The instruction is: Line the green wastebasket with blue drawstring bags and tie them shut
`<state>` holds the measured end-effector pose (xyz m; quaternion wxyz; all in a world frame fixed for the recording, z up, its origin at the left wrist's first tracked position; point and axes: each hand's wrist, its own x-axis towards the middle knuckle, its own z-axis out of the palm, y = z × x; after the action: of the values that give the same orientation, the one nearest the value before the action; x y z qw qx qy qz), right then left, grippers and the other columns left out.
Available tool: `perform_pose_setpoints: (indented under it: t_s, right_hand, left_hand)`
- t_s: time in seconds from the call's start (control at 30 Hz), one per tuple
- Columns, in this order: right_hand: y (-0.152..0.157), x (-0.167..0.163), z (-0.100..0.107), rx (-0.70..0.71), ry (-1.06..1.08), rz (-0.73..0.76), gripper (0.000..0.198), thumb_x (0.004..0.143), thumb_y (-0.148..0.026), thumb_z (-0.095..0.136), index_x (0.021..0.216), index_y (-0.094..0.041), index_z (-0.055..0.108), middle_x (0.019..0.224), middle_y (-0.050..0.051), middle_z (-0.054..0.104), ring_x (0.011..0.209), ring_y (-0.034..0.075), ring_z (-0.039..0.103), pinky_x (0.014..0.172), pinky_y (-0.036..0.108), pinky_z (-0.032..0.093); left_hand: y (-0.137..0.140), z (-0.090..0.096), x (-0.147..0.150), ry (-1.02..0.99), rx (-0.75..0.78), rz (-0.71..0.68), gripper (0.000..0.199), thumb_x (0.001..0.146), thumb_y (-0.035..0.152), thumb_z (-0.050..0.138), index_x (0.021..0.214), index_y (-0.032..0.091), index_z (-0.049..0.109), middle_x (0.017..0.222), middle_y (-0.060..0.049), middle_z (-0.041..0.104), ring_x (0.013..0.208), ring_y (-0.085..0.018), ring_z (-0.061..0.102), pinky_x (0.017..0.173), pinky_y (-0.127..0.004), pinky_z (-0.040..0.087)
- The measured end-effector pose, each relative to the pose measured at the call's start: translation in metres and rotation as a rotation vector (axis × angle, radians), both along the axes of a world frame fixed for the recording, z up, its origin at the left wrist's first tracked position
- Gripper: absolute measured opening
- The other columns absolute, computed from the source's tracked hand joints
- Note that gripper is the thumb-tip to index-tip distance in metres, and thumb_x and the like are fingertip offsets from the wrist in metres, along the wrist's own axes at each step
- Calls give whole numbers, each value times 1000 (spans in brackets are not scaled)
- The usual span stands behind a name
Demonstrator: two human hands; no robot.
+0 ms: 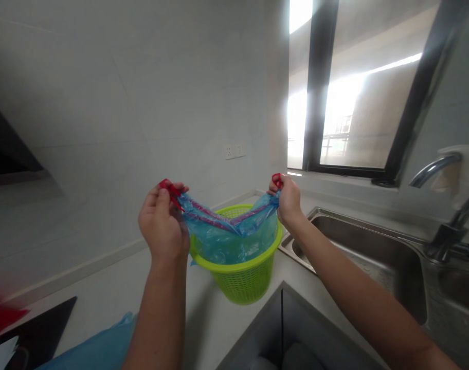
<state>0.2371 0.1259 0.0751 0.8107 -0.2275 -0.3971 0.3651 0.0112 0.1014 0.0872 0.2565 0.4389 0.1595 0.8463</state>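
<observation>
A translucent blue drawstring garbage bag (219,237) hangs inside a green plastic basket (244,280), its upper edge stretched between my two hands above the rim. My left hand (163,223) is closed on the bag's left corner, where a red drawstring loop sticks out between thumb and fingers. At the other corner my right hand (288,200) is closed too, with another red drawstring loop at its fingertips. The bag's top edge sags to a V in the middle, with the drawstring showing through the blue film. Part of the basket's back is hidden by the bag.
A steel sink (358,252) with a faucet (450,226) lies to the right. More blue plastic (95,347) lies on the white counter (201,318), beside a black cooktop (45,329) at lower left. A wall socket (235,151) and a window are behind.
</observation>
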Motion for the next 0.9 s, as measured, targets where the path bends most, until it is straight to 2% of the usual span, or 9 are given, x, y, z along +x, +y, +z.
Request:
perform_pose_setpoints:
  t_s: [0.13,0.23,0.3,0.37,0.5,0.63,0.77,0.9]
  right_hand:
    - [-13,-24,5,19,-320,170,18,86,-34,58,76,-19,56,61,-4,46,56,9,42,54,24,31]
    - [-23,-41,5,57,-561,272,20,88,-39,60,90,-20,57,57,-7,47,55,10,41,54,24,30]
    - [-28,-49,2,60,-620,345,24,88,-41,62,98,-21,53,58,-8,50,54,9,41,53,23,29]
    - [-31,-54,0,40,-617,399,28,87,-43,65,98,-21,52,62,-7,56,55,9,44,54,22,31]
    - [-30,-58,-3,20,-600,380,29,83,-45,68,84,-16,61,64,-3,58,58,9,47,56,23,35]
    - [-30,-57,-1,17,-575,336,25,82,-41,67,80,-16,67,63,-3,55,60,10,47,59,24,36]
    - [-37,-56,4,-1,-567,400,22,82,-33,60,68,-17,62,65,-1,56,63,11,48,61,25,37]
    - [-40,-56,5,31,-681,375,35,84,-45,64,63,-17,59,60,-3,46,60,11,41,57,25,32]
  left_hand:
    - [-13,-3,14,187,-54,-30,14,85,29,71,94,18,66,84,-3,71,80,-14,68,78,-24,53]
    - [-20,-7,22,373,-161,-112,25,84,36,74,99,20,61,80,-3,72,75,-15,69,69,-24,52]
    - [-20,-9,25,442,-206,-210,30,83,40,75,99,22,57,76,-2,71,71,-16,69,66,-24,51]
    - [-19,-11,27,485,-223,-263,31,82,41,75,96,21,56,74,-1,70,69,-17,69,66,-25,52]
    - [-12,-15,25,573,-231,-149,24,81,38,76,84,18,63,73,-3,69,67,-15,66,66,-25,51]
    - [-11,-15,23,634,-228,-76,20,79,35,77,76,18,67,74,-4,69,68,-16,64,64,-26,49]
    - [-14,-14,26,695,-220,-31,17,79,33,75,74,19,68,77,-4,66,74,-17,61,66,-25,49]
    - [-14,-17,28,673,-176,36,15,79,29,74,78,20,62,86,-2,61,82,-16,60,66,-23,48]
